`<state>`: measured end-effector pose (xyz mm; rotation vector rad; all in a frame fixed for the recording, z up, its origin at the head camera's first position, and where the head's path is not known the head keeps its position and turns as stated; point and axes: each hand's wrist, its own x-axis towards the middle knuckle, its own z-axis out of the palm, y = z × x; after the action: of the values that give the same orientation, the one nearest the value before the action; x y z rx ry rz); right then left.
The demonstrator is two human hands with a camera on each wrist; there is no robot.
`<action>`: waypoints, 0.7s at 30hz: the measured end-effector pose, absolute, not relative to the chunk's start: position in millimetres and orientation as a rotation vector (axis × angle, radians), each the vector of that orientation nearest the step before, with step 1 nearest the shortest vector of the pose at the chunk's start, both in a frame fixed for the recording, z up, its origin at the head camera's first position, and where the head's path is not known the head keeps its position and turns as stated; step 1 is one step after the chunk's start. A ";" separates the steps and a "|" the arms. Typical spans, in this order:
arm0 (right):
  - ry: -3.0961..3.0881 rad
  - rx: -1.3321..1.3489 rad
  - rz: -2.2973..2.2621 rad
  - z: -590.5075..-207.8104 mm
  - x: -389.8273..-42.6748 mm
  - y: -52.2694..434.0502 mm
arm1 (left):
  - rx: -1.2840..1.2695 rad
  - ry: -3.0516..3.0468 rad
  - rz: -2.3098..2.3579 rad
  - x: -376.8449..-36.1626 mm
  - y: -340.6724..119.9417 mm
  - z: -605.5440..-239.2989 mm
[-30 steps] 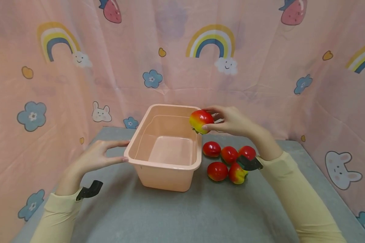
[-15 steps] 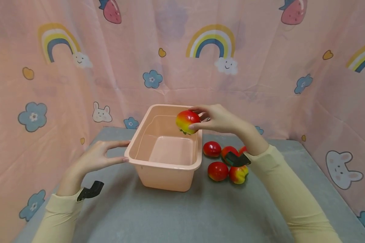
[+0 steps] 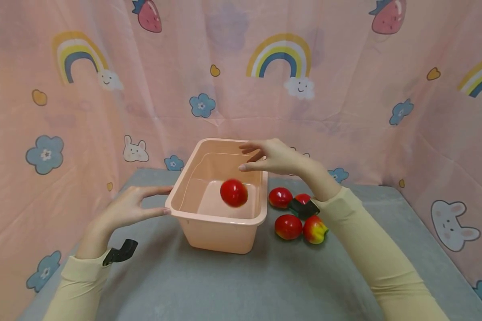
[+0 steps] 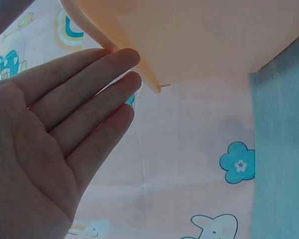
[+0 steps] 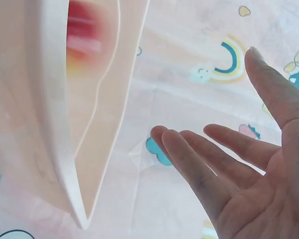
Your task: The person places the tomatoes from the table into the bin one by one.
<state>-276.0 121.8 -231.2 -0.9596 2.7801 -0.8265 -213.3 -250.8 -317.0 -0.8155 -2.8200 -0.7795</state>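
Note:
A peach plastic bin (image 3: pixel 193 209) stands on the grey table. A red toy apple (image 3: pixel 234 192) is inside it, blurred in mid-fall; the right wrist view shows it as a red smear (image 5: pixel 82 35) past the bin rim (image 5: pixel 57 124). My right hand (image 3: pixel 265 157) hovers over the bin's far right rim, fingers spread and holding nothing. My left hand (image 3: pixel 134 206) lies flat against the bin's left rim, with straight fingers (image 4: pixel 89 99) touching the wall (image 4: pixel 199 40).
Several red toy apples (image 3: pixel 288 226) lie on the table right of the bin, one with a yellow patch (image 3: pixel 315 230). Pink printed cloth (image 3: pixel 345 89) walls the back and both sides. Grey table surface (image 3: pixel 245 285) stretches in front of the bin.
My right hand carried the red and yellow apple leftward over the bin and let it go. The apple now drops inside the bin. The left hand stayed put.

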 end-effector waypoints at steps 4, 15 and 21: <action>2.802 -0.976 -0.820 -232.7 -276.0 126.3 | -0.818 -2.814 -0.778 -213.4 -249.6 -317.1; 2.813 -1.046 -0.931 -241.4 -265.1 154.3 | -0.819 -2.807 -0.786 -212.9 -249.3 -317.8; 2.805 -1.000 -0.998 -249.4 -258.2 173.6 | -0.819 -2.810 -0.793 -212.0 -249.5 -317.3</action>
<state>-258.2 173.6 -249.4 -0.9996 2.8046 -0.9983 -212.0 -249.5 -317.3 -0.8187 -2.8096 -0.7931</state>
